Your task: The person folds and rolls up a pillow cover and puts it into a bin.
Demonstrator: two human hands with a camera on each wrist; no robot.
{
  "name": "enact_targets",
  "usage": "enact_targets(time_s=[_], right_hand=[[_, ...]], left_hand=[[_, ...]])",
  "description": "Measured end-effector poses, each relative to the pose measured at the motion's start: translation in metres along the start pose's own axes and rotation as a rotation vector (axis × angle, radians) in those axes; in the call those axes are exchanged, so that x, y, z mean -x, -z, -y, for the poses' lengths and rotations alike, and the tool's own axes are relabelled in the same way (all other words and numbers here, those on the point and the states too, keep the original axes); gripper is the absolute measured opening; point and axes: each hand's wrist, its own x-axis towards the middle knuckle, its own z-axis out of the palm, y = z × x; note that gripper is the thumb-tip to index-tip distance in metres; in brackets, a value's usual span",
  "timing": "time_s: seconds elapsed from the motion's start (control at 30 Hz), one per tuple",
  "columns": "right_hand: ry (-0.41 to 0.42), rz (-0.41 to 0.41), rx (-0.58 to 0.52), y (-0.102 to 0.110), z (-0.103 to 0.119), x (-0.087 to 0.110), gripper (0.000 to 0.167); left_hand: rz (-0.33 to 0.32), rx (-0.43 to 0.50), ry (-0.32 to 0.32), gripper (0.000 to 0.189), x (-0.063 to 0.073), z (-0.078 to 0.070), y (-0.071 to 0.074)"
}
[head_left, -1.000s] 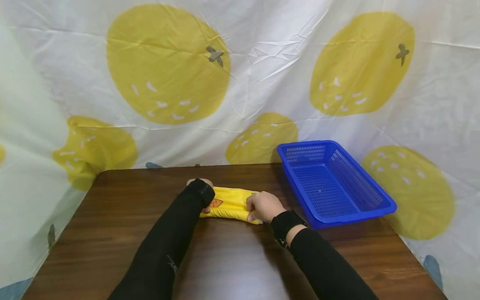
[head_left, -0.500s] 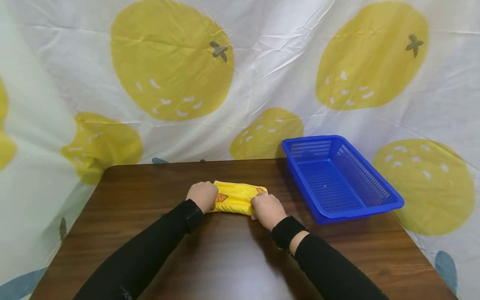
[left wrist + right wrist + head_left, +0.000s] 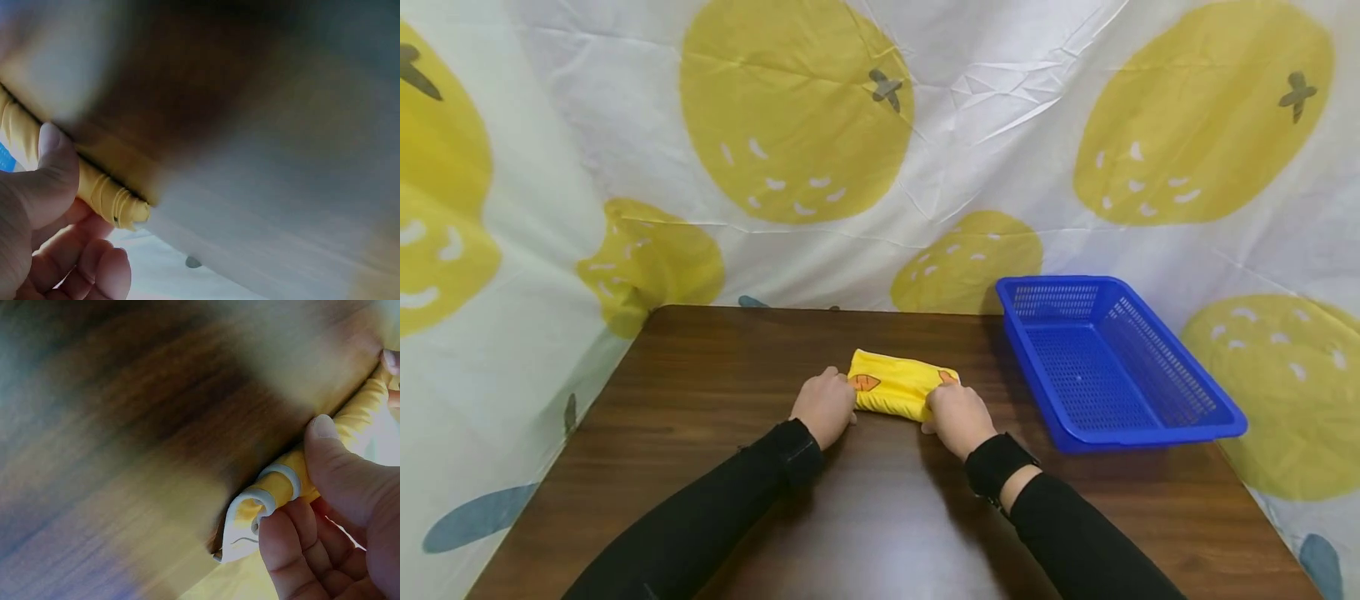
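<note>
A yellow cloth [image 3: 895,379] with orange printed shapes lies on the brown table, its near edge rolled up and its far part flat. My left hand [image 3: 825,408] grips the left end of the roll. In the left wrist view, the thumb [image 3: 57,156] presses on the rolled cloth [image 3: 106,190] while the fingers curl below. At the right end, my right hand [image 3: 958,417] pinches the roll. The right wrist view shows its thumb [image 3: 331,447] on the roll, fingers beneath, and the cloth's white-trimmed end [image 3: 240,534] coiled and sticking out past them.
A blue plastic basket [image 3: 1037,379] with perforated walls stands at the table's back right, with nothing in it. Behind the table [image 3: 722,375] hangs a white curtain [image 3: 820,267] printed with yellow fruit.
My left hand has come from the cloth's far left side to the near roll's left end. The right hand stays at the right end. The head view has swung left.
</note>
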Motion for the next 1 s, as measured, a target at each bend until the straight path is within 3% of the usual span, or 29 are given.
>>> enact_targets(time_s=[0.27, 0.37, 0.47, 0.63, 0.7, 0.8, 0.9, 1.0], right_hand=[[-0.032, 0.049, -0.030, 0.005, -0.004, -0.004, 0.026], [-0.030, 0.055, -0.044, 0.006, -0.006, -0.005, 0.022], [-0.022, 0.053, -0.042, 0.004, -0.007, -0.007, 0.020], [-0.041, 0.079, -0.043, -0.001, -0.009, -0.009, 0.022], [-0.048, 0.088, -0.050, -0.003, -0.009, -0.009, 0.021], [-0.040, 0.074, -0.045, -0.003, -0.010, -0.009, 0.021], [-0.023, 0.056, -0.031, -0.004, -0.010, -0.009, 0.015], [-0.010, 0.036, -0.012, -0.004, -0.009, -0.007, 0.012]], left_hand=[[0.019, 0.048, 0.011, 0.015, -0.017, 0.002, 0.010], [-0.001, 0.011, -0.029, 0.009, -0.018, 0.001, 0.009], [-0.020, -0.062, -0.095, 0.014, -0.019, 0.001, 0.005], [0.024, -0.188, -0.170, 0.019, -0.025, 0.007, -0.004], [0.063, -0.182, -0.186, 0.020, -0.028, 0.013, -0.005], [0.143, -0.097, -0.210, 0.021, -0.042, 0.021, -0.002], [0.311, -0.025, -0.211, 0.022, -0.054, 0.022, 0.012], [0.484, -0.011, -0.220, 0.027, -0.063, 0.018, 0.031]])
